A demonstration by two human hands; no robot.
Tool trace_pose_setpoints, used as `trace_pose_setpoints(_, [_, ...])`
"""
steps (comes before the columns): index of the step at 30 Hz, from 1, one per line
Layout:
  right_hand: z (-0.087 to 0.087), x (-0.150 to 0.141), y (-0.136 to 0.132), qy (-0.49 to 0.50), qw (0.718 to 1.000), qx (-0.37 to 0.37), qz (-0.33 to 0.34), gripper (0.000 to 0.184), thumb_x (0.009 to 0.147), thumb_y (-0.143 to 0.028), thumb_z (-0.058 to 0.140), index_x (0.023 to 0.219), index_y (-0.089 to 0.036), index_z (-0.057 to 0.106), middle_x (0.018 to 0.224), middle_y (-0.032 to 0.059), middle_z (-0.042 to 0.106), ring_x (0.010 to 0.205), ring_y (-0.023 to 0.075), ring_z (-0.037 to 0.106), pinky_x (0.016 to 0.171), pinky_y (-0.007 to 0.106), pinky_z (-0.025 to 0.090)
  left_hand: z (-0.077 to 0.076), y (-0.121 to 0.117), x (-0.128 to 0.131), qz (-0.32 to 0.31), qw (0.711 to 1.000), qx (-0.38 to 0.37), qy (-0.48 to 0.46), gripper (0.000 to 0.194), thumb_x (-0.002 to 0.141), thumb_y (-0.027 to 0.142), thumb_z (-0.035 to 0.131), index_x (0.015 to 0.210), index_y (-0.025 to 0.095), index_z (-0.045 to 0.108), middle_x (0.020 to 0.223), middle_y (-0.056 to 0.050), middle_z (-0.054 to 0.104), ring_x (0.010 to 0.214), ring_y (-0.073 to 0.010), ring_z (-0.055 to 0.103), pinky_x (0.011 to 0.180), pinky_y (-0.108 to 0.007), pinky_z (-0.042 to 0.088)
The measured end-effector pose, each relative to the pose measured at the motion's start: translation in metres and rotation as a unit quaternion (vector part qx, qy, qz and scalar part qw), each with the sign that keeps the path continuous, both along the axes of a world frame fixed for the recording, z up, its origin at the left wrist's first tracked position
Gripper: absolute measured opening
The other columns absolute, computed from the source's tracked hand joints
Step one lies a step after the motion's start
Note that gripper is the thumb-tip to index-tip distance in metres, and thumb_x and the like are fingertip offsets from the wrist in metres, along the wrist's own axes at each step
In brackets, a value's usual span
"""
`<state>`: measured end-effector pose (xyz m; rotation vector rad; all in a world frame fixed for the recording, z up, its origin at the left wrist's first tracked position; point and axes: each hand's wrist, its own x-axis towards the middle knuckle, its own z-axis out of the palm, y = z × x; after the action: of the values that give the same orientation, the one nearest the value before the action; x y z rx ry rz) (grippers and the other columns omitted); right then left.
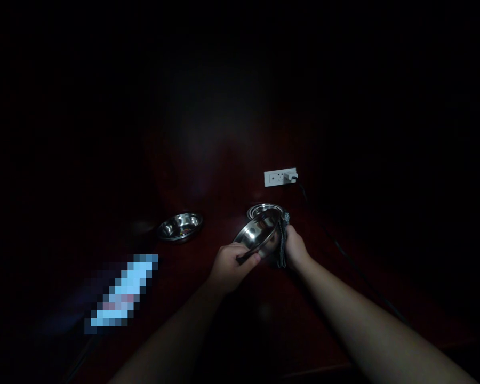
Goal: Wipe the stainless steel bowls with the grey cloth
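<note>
A shiny metal bowl (260,233) is held tilted up off the dark red table. My left hand (231,265) grips its near left rim, thumb on the outside. On the bowl's right side my right hand (297,248) is closed on a dark grey checked cloth (282,240), which lies against the metal. Behind the held bowl, partly hidden by it, more metal bowls or dishes (266,206) sit on the table. Another metal bowl (181,228) stands to the left, apart from both hands.
A lit screen (124,293), pixelated, is at the front left. A white wall socket (280,177) with a plug is at the back, and a dark cable (340,248) runs from it to the right front. The surroundings are very dark.
</note>
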<state>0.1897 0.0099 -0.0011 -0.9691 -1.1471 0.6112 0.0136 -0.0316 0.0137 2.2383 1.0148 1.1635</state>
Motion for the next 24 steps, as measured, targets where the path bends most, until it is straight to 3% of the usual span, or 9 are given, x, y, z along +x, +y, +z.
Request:
trace_pose_setpoints(3, [0.0,-0.001,-0.001,0.108,0.989,-0.1,0.019,0.036,0.08,-0.048,0.041,0.075,-0.022,0.066,0.071,0.0023,0.072,0.064,0.0201,0.066,0.059,0.031,0.054,-0.002,0.002,-0.001,-0.006,1.0,0.003,0.01,0.037,0.082,0.039,0.053,0.053,0.016,0.054,0.06,-0.001,0.056,0.061,-0.0132,0.053,0.061,-0.025,0.039])
trace_pose_setpoints(5, [0.001,-0.003,-0.002,0.207,0.965,-0.156,0.047,0.029,0.077,-0.045,0.046,0.069,-0.022,0.063,0.07,0.0011,0.071,0.066,0.0194,0.065,0.063,0.031,0.054,-0.004,0.003,-0.001,-0.007,1.0,0.004,0.013,0.038,0.083,0.04,0.052,0.053,0.016,0.052,0.06,0.0,0.054,0.06,-0.0126,0.051,0.06,-0.025,0.038])
trace_pose_setpoints(10, [0.009,-0.007,-0.008,0.34,0.914,-0.167,0.145,0.021,0.076,-0.037,0.051,0.071,-0.02,0.062,0.065,0.0002,0.068,0.064,0.017,0.063,0.066,0.03,0.053,-0.007,0.005,-0.001,-0.028,0.999,0.018,0.014,0.038,0.083,0.038,0.053,0.053,0.015,0.05,0.059,0.0,0.053,0.061,-0.0123,0.05,0.061,-0.025,0.037])
trace_pose_setpoints(15, [0.014,-0.007,-0.011,0.363,0.881,-0.154,0.263,0.027,0.08,-0.036,0.046,0.079,-0.016,0.064,0.071,0.0043,0.069,0.067,0.0176,0.063,0.066,0.03,0.053,-0.009,0.006,-0.003,-0.058,0.998,0.017,-0.002,0.038,0.084,0.038,0.052,0.054,0.015,0.049,0.059,0.0,0.051,0.061,-0.0115,0.048,0.061,-0.025,0.036])
trace_pose_setpoints(24, [0.008,-0.004,-0.004,0.355,0.878,-0.162,0.276,0.028,0.079,-0.042,0.048,0.078,-0.019,0.063,0.066,0.0024,0.066,0.063,0.0177,0.062,0.063,0.031,0.053,-0.012,0.01,-0.004,-0.069,0.998,-0.001,0.0,0.041,0.086,0.039,0.048,0.053,0.015,0.043,0.058,0.002,0.042,0.057,-0.0092,0.041,0.056,-0.024,0.031])
